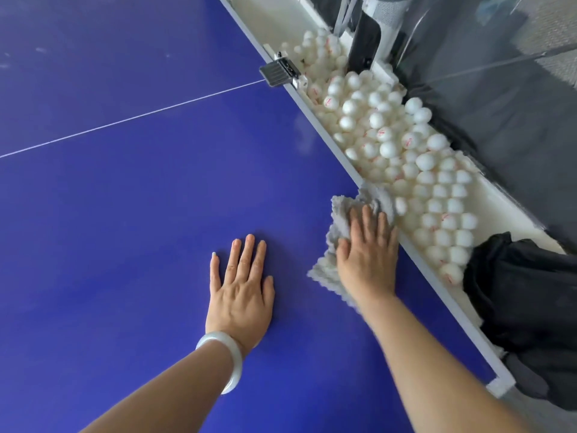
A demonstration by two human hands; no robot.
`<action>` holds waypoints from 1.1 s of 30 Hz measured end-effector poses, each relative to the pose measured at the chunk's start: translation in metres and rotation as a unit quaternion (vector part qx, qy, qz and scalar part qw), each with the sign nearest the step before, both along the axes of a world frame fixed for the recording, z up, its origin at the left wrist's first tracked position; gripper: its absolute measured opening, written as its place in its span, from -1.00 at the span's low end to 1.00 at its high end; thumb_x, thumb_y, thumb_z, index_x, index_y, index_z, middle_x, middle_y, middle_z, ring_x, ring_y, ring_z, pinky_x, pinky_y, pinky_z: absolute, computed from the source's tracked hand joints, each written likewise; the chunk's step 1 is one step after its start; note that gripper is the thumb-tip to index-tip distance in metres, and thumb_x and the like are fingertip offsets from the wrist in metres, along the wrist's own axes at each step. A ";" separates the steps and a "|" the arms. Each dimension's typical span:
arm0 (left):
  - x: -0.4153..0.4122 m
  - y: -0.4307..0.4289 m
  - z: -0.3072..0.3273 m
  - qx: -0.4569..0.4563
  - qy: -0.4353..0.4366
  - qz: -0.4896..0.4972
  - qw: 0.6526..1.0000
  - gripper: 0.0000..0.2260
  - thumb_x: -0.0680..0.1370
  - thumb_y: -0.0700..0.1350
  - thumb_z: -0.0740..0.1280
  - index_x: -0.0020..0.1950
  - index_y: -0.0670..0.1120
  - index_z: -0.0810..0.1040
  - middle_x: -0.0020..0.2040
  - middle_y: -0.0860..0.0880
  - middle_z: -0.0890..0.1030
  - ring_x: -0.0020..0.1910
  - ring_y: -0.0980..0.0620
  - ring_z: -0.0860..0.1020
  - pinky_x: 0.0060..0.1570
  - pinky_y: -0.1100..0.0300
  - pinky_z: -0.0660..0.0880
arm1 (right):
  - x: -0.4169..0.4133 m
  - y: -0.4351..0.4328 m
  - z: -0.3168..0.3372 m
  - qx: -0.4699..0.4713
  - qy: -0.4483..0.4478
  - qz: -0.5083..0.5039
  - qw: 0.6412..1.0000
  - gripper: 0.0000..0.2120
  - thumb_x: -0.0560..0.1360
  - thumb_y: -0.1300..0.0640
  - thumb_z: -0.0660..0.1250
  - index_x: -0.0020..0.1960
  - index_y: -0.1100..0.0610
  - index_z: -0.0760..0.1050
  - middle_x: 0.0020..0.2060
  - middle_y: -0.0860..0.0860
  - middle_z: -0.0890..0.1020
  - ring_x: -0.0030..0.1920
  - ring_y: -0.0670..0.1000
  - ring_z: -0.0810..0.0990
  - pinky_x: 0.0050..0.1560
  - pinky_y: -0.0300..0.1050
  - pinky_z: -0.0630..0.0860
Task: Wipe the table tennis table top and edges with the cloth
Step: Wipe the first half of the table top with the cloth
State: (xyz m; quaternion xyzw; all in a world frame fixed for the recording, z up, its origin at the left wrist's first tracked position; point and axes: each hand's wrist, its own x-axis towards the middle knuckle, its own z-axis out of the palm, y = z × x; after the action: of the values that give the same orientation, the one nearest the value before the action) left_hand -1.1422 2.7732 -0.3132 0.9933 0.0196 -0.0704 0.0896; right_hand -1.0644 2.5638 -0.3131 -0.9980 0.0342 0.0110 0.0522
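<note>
Grey cloth [338, 214] pressed under flat, unclenched right grip [368, 257] at surface [156, 214] edge; left grip [240, 289] flat, released. Risk: cloth overshoots edge, dislodging adjacent balls [437, 195].

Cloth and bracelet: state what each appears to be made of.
Cloth: grey microfibre or terry, matt, judging by its fluffy, nubbly pile. Bracelet: pale, glossy, slightly translucent rigid bangle, possibly jade or glass; the sheen alone cannot settle it.
</note>
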 end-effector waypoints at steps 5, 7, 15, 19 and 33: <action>0.000 0.001 -0.001 -0.001 -0.016 0.000 1.000 -0.44 0.61 0.10 -0.20 0.62 0.02 -0.03 0.61 0.07 -0.09 0.58 0.08 -0.19 0.54 -0.09 -0.20 | -0.094 0.006 -0.011 0.034 0.001 0.274 0.961 -0.42 0.62 -0.06 0.07 0.61 0.04 0.10 0.61 -0.01 0.05 0.60 0.11 0.00 0.52 0.21 0.12; 0.000 0.000 -0.001 -0.006 -0.020 0.003 1.000 -0.44 0.61 0.10 -0.18 0.62 0.01 0.00 0.61 0.07 -0.07 0.58 0.08 -0.17 0.54 -0.08 -0.21 | -0.080 -0.043 -0.009 0.036 0.006 0.320 0.947 -0.43 0.63 -0.04 0.06 0.61 0.02 0.08 0.61 -0.05 0.03 0.61 0.07 -0.02 0.53 0.18 0.09; -0.001 -0.003 -0.002 0.007 -0.022 0.007 1.000 -0.43 0.60 0.10 -0.20 0.62 0.02 -0.05 0.62 0.06 -0.09 0.58 0.08 -0.19 0.53 -0.08 -0.25 | -0.013 -0.064 -0.002 -0.014 0.014 0.077 0.997 -0.44 0.64 -0.04 0.05 0.61 0.02 0.09 0.61 0.01 0.04 0.60 0.13 -0.01 0.53 0.23 0.04; -0.001 -0.002 -0.002 0.005 -0.025 0.007 1.000 -0.43 0.60 0.10 -0.19 0.62 0.02 -0.03 0.62 0.06 -0.07 0.59 0.07 -0.17 0.54 -0.08 -0.23 | -0.087 -0.033 -0.010 -0.010 -0.003 0.157 0.988 -0.41 0.61 -0.08 0.02 0.60 0.07 0.12 0.61 0.06 0.07 0.60 0.19 0.00 0.53 0.26 0.05; 0.000 -0.002 -0.003 -0.002 -0.031 0.011 0.999 -0.43 0.60 0.11 -0.21 0.62 0.03 -0.01 0.62 0.07 -0.05 0.59 0.07 -0.15 0.54 -0.07 -0.21 | -0.116 0.039 -0.007 0.041 0.008 0.144 0.989 -0.39 0.59 -0.05 0.04 0.60 0.11 0.11 0.60 0.07 0.09 0.60 0.13 -0.03 0.55 0.16 0.03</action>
State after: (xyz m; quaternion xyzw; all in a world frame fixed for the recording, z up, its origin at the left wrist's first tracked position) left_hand -1.1423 2.7714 -0.3159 0.9945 0.0280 -0.0389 0.0929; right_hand -1.1801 2.6026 -0.3205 -0.9894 -0.1100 0.0276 0.0905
